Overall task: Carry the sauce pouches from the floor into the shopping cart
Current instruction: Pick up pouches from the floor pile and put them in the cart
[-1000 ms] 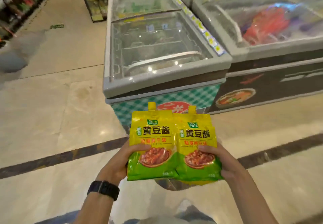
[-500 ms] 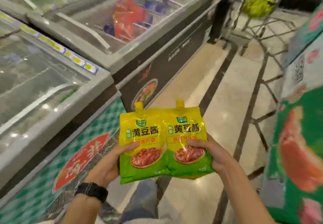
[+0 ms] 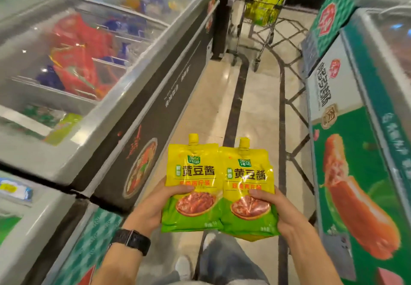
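Two yellow-and-green spouted plastic sauce pouches are held side by side, upright and facing the camera, above the beige tiled floor [image 3: 213,97] of a shop aisle. The left sauce pouch [image 3: 192,182] is pinched in the grip of the left hand [image 3: 155,207]: the thumb is laid across its printed front just above the picture of the sauce, while the fingers are hidden behind it. The right sauce pouch [image 3: 248,186] is pinched the same way by the right hand [image 3: 274,212], its thumb pressed on the front and its fingers wrapped behind the right edge. The inner edges of the pouches overlap slightly, the left one in front. More yellow packaging is seen below the right pouch, but its kind cannot be told.

A black wristwatch [image 3: 133,240] is worn on the left wrist. Glass-topped grey chest freezers [image 3: 124,97] are ranged along the left, and a green printed freezer [image 3: 355,151] stands on the right. Well ahead, at the aisle's far end, a metal wire shopping cart [image 3: 264,28] is seen, with yellow-green packs lying in its basket.
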`<state>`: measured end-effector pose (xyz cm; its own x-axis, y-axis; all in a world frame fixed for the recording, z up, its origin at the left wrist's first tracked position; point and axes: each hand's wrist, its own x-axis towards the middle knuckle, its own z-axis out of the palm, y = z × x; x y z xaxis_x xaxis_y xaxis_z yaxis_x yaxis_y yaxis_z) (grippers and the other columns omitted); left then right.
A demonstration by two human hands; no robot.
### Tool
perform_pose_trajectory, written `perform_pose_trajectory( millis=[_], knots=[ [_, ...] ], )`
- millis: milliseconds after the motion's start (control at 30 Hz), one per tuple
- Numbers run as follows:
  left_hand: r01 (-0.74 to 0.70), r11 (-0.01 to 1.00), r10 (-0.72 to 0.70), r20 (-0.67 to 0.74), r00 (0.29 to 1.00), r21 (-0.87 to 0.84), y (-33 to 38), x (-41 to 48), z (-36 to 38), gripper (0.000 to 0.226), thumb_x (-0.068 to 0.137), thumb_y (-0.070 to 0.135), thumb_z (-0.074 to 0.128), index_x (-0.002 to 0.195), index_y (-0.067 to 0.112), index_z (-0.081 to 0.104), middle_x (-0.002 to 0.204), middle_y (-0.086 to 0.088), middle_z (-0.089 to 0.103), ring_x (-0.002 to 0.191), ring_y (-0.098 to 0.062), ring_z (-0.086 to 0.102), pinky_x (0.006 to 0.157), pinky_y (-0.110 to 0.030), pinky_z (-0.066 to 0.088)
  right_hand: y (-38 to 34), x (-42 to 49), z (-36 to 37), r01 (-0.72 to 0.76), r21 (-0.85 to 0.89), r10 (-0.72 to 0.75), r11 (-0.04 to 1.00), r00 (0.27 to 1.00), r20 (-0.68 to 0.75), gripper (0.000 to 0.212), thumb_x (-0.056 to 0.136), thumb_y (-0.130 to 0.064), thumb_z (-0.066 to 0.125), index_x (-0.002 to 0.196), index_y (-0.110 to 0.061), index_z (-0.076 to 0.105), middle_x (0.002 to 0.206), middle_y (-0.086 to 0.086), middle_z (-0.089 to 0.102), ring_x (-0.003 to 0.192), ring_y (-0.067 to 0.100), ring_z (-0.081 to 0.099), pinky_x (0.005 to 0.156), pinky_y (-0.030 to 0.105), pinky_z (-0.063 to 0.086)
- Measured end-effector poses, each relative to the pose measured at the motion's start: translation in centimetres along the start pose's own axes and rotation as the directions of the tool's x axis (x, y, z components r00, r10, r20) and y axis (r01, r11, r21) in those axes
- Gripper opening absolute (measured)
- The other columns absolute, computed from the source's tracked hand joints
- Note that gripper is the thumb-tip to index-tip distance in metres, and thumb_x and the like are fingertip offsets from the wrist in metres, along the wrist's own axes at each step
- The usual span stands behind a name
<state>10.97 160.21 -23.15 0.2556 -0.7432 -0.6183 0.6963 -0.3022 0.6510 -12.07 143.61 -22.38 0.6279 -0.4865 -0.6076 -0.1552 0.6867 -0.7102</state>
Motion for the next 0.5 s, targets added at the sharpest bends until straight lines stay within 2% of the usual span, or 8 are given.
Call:
perform_pose_trajectory(
  millis=[100, 233, 400, 500],
  knots=[
    [0.036, 0.997, -0.038, 0.032, 0.999, 0.061, 3.3, 5.9, 1.7, 0.067, 0.064, 0.003, 0.080, 0.129, 0.005, 0.062, 0.122, -0.024, 0.068, 0.112, -0.044, 0.065, 0.105, -0.061, 0.044, -3.0, 3.8, -1.6, 0.021, 0.057, -0.020, 0.998, 0.999, -0.031, 0.088, 0.021, -0.016, 0.097, 0.105, -0.012, 0.068, 0.100, 0.019, 0.075, 0.080, 0.036, 0.073, 0.064, 0.043, 0.061],
    [0.086, 0.991, -0.091, 0.044, 0.995, 0.099, 8.1, 14.5, 4.7, 0.080, 0.056, 0.010, 0.087, 0.131, 0.007, 0.060, 0.125, -0.024, 0.067, 0.116, -0.045, 0.063, 0.106, -0.065, 0.041, -8.2, 10.6, -4.7, 0.034, 0.109, -0.028, 0.993, 0.998, -0.050, 0.093, 0.021, -0.020, 0.099, 0.108, -0.009, 0.068, 0.104, 0.022, 0.073, 0.083, 0.038, 0.073, 0.065, 0.044, 0.061],
    [0.109, 0.988, -0.114, 0.039, 0.993, 0.114, 14.9, 24.7, 9.3, 0.070, 0.068, 0.006, 0.083, 0.133, 0.012, 0.058, 0.125, -0.021, 0.068, 0.114, -0.044, 0.064, 0.103, -0.064, 0.044, -17.3, 19.2, -8.5, 0.030, 0.117, -0.022, 0.993, 0.997, -0.067, 0.098, 0.022, -0.021, 0.099, 0.113, -0.008, 0.066, 0.106, 0.022, 0.073, 0.085, 0.038, 0.073, 0.067, 0.042, 0.060],
    [0.082, 0.989, -0.086, 0.020, 0.996, 0.127, 19.2, 29.9, 12.3, 0.067, 0.069, 0.004, 0.082, 0.131, 0.011, 0.059, 0.123, -0.022, 0.068, 0.112, -0.045, 0.065, 0.102, -0.063, 0.046, -23.2, 23.8, -10.2, 0.036, 0.103, -0.028, 0.994, 0.997, -0.074, 0.100, 0.024, -0.021, 0.099, 0.116, -0.008, 0.064, 0.108, 0.021, 0.072, 0.090, 0.038, 0.072, 0.076, 0.046, 0.060]
  ],
)
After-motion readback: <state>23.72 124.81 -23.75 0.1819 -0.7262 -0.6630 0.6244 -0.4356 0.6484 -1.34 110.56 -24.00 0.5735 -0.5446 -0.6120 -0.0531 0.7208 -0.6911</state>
